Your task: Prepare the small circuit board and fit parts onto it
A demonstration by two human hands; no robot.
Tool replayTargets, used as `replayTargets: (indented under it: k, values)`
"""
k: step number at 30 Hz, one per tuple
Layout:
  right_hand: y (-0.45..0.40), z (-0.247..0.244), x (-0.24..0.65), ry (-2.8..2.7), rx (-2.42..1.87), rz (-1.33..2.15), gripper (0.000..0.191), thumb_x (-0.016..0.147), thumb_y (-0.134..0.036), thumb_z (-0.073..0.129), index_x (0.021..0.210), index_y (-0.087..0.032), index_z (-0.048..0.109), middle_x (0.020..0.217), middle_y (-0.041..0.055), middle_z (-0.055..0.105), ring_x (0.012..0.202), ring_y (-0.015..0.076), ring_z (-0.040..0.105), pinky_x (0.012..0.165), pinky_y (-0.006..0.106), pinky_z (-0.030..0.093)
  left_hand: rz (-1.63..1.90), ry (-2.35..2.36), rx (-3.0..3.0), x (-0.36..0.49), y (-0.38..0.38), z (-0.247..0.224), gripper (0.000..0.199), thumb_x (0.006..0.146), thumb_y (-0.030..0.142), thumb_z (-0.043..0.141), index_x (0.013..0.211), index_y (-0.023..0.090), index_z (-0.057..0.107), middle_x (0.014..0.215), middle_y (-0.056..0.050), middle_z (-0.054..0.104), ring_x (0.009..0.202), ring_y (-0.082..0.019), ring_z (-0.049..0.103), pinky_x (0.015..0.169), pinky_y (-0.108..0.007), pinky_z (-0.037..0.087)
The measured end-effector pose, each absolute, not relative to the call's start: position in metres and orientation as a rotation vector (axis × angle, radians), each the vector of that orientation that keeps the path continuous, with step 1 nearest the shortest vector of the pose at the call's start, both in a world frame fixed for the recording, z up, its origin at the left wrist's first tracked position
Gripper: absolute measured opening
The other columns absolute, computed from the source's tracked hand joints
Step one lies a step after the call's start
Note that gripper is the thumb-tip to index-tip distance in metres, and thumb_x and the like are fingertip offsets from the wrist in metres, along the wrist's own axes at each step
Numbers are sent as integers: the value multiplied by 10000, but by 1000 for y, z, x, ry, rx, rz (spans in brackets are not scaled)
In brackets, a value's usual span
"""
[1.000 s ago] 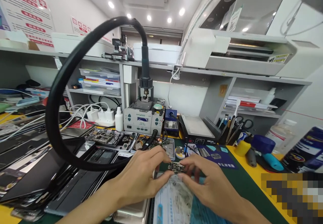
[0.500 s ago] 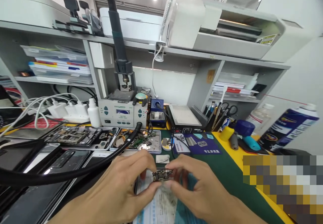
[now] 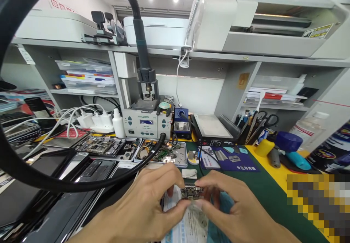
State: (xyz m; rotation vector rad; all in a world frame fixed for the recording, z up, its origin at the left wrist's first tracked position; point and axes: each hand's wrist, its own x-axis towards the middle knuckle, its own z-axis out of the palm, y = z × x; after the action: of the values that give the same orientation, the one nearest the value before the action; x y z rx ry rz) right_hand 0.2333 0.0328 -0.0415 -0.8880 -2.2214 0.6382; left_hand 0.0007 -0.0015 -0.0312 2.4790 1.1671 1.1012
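Note:
A small dark circuit board (image 3: 192,193) is held up between my two hands, its component side facing me. My left hand (image 3: 155,195) pinches its left end between thumb and fingertips. On the right end, my right hand (image 3: 231,201) grips it the same way, with thumb below and index finger above. Beneath the board lie a printed, clear plastic bag (image 3: 186,226) and a blue cloth (image 3: 216,232), partly hidden by my hands. A folded white wipe (image 3: 189,174) rests just behind the board.
A black hose (image 3: 90,186) loops across the left from the hot air station (image 3: 147,122). Phones (image 3: 71,195) lie at left, a tray of boards (image 3: 179,155) behind my hands. A heating plate (image 3: 213,126), pen holder (image 3: 253,130) and bottles (image 3: 308,130) stand to the right.
The whole view has shifted, so the bench and both hands appear further right. My grip on the circuit board looks the same. More of the black hose shows at left.

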Motion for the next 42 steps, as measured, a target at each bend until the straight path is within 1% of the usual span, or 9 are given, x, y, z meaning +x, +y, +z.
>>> replayTargets:
  k: [5,9,14,19,30,37,42]
  values:
    - [31,-40,233,-2224,-872,658,176,900,-233,688,1068,-284,667,821,1,698,660,156,642,584,235,552,1113,1139,2469,0,-1,-32,105,863,159,666,896,208,579,788,16,602,659,-125,547,607,-247,455]
    - [32,-40,234,-2224,-890,663,175,895,-229,689,1060,-287,676,821,2,703,659,158,641,574,236,548,1085,1158,2452,0,-1,-33,88,875,176,662,884,210,583,779,14,614,660,-126,557,611,-243,462]
    - [32,-39,235,-2211,-898,649,162,893,-250,686,1053,-271,683,799,15,697,638,167,637,565,250,549,1132,1155,2446,1,-1,-33,111,873,181,678,903,207,574,777,22,614,640,-115,570,606,-242,458]
    - [33,-38,234,-2214,-889,639,171,893,-233,687,1057,-281,679,791,-4,691,628,152,632,570,230,546,1133,1150,2471,1,0,-32,113,867,160,684,894,201,581,761,30,595,643,-117,556,603,-249,444]
    - [33,-37,234,-2210,-887,632,163,891,-238,691,1047,-285,685,773,-5,687,617,153,626,552,226,545,1131,1159,2474,0,-2,-34,87,888,185,670,908,200,587,768,25,603,650,-120,570,615,-255,429]
    - [33,-35,233,-2218,-869,670,179,891,-215,678,1063,-263,690,801,9,694,634,157,639,559,234,552,1097,1156,2486,1,-2,-34,123,866,168,685,884,202,569,772,29,598,658,-124,564,618,-262,427]
    - [33,-34,233,-2225,-867,693,174,895,-207,669,1059,-265,680,807,-2,688,652,152,633,581,235,550,1113,1131,2484,1,-1,-34,135,858,152,683,878,202,560,762,36,581,642,-118,547,597,-258,418]
